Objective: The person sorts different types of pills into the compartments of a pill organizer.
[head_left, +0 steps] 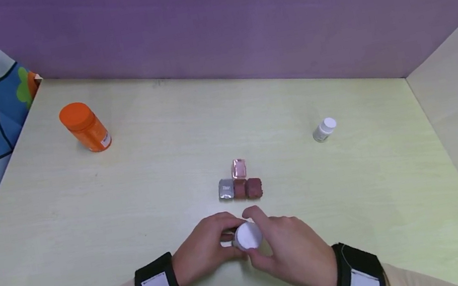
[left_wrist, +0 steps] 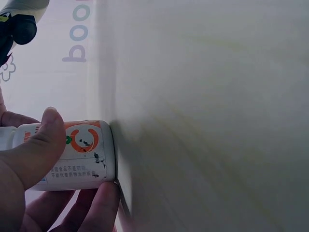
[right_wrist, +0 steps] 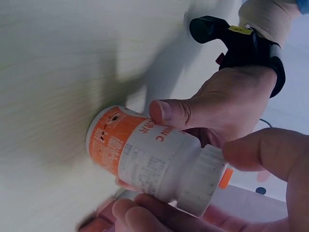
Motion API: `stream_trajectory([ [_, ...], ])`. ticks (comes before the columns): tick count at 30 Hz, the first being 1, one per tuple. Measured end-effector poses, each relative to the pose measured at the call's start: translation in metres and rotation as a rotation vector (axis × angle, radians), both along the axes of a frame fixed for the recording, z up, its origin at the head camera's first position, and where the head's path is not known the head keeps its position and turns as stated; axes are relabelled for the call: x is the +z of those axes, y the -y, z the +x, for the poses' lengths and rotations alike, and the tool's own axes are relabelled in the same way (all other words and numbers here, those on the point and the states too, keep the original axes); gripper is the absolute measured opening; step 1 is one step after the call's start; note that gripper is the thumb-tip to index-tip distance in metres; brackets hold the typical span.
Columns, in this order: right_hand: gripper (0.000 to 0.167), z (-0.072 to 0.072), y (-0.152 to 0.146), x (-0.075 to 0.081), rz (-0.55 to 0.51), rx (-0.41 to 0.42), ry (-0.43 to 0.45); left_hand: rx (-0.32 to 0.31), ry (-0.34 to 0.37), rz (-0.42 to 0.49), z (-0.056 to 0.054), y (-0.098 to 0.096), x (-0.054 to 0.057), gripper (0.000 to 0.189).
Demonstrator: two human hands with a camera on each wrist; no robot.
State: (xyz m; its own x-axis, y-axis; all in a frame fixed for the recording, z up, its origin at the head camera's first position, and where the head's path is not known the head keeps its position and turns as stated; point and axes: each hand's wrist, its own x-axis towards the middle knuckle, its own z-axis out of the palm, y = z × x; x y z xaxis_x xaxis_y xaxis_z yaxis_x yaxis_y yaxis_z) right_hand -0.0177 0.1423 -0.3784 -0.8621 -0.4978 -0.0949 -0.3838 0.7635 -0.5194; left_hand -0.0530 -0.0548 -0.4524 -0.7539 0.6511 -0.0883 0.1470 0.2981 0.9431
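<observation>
A white-and-orange vitamin C bottle (right_wrist: 149, 154) stands with its base against the tabletop, close to the near side in the head view. My left hand (head_left: 206, 246) grips the bottle's body from the left, its thumb lying across the label (left_wrist: 72, 166) in the left wrist view. The ribbed white cap (head_left: 249, 235) is on the bottle's neck. From the right, my right hand (head_left: 291, 249) pinches this cap between thumb and fingers. Part of the bottle's body is hidden behind the fingers.
Just beyond the hands lie several small wrapped cubes: a pink one (head_left: 239, 168), a silver one (head_left: 225, 189) and dark red ones (head_left: 254, 188). An orange jar (head_left: 86, 128) stands far left, a small white bottle (head_left: 325, 129) right. A purple panel (head_left: 213, 28) borders the table's back.
</observation>
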Motion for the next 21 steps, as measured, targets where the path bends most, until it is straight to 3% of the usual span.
stream_trajectory([
  [6, 0.051, 0.0008, -0.0001, -0.0041, -0.022, -0.029, -0.051, -0.002, -0.009, -0.020, -0.0003, -0.0001, 0.0004, 0.041],
  [12, 0.038, -0.0023, 0.0002, -0.0029, -0.003, -0.013, -0.007, 0.002, 0.006, -0.016, -0.0004, -0.0006, -0.0007, 0.040],
  [18, 0.054, -0.0013, -0.0014, -0.0031, -0.022, -0.001, -0.018, -0.002, 0.000, -0.006, -0.0005, 0.0000, -0.0016, 0.039],
  [21, 0.052, -0.0010, -0.0009, -0.0035, -0.016, -0.019, -0.032, -0.004, -0.010, -0.024, -0.0008, -0.0001, -0.0016, 0.040],
])
